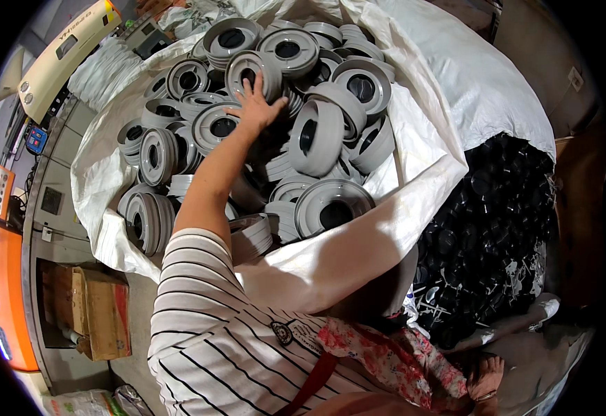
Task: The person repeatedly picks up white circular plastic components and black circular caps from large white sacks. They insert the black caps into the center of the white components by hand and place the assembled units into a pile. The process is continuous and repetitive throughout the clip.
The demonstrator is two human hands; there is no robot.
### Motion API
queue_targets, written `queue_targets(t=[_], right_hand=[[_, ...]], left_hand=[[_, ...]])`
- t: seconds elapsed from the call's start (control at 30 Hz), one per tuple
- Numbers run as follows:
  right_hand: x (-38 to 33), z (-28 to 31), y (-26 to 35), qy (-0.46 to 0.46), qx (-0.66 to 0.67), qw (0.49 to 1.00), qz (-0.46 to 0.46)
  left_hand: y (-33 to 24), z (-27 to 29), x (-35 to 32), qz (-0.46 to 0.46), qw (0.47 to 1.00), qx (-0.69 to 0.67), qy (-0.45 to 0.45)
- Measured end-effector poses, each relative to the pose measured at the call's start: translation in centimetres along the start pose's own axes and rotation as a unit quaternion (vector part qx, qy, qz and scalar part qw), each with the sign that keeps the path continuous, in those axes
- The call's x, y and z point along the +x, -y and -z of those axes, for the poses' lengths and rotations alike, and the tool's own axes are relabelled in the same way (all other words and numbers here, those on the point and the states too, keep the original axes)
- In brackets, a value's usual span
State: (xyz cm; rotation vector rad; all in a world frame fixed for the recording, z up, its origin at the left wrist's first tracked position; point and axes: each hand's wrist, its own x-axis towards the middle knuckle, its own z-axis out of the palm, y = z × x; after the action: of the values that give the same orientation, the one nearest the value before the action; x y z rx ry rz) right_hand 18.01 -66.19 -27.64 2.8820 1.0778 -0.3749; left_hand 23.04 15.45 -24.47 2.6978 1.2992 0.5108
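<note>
My left hand (pixel 258 109) reaches far forward with its fingers spread, thumb to the right. Its fingertips lie against the face of a grey round plastic part (pixel 269 67) with a dark centre, standing tilted on the heap; the hand is not closed round it. Many similar grey, deep-rimmed round parts, such as one with a black centre (pixel 318 139), lie jumbled around it, some nested in stacks. They fill a large white woven sack (pixel 358 260) with an open mouth. My right hand does not show; at the lower right, below floral cloth, bare skin with a strap looks like a foot.
Right of the sack lies a dark heap of small black plastic parts (pixel 486 208) under a white sheet (pixel 483 83). A brown cardboard box (pixel 102 312) sits low at the left, beside a grey cabinet (pixel 74 139). An orange machine (pixel 1 277) stands at the far left.
</note>
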Motion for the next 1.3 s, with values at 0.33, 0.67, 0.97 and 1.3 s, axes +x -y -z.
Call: queue_targets(t=[0.33, 0.67, 0.97, 1.3], right_hand=[[1.3, 1.1, 0.7, 0.007, -0.008, 1.0, 0.011], [0.3, -0.3, -0.2, 0.015, -0.073, 0.997, 0.033], [8.3, 5.9, -5.5, 0.081, -0.026, 0.989, -0.123], [20.1, -1.7, -14.5, 0.01, 0.272, 0.921, -0.279]], left_hand=[[-4.2, -0.5, 10.0, 0.123, 0.992, -0.027, -0.017], [-2.4, -2.8, 15.5, -0.262, 0.946, 0.074, 0.173], [-13.8, 8.9, 8.1, -0.328, 0.937, -0.091, 0.082], [-40.4, 7.3, -18.3, -0.42, 0.759, -0.43, 0.249]])
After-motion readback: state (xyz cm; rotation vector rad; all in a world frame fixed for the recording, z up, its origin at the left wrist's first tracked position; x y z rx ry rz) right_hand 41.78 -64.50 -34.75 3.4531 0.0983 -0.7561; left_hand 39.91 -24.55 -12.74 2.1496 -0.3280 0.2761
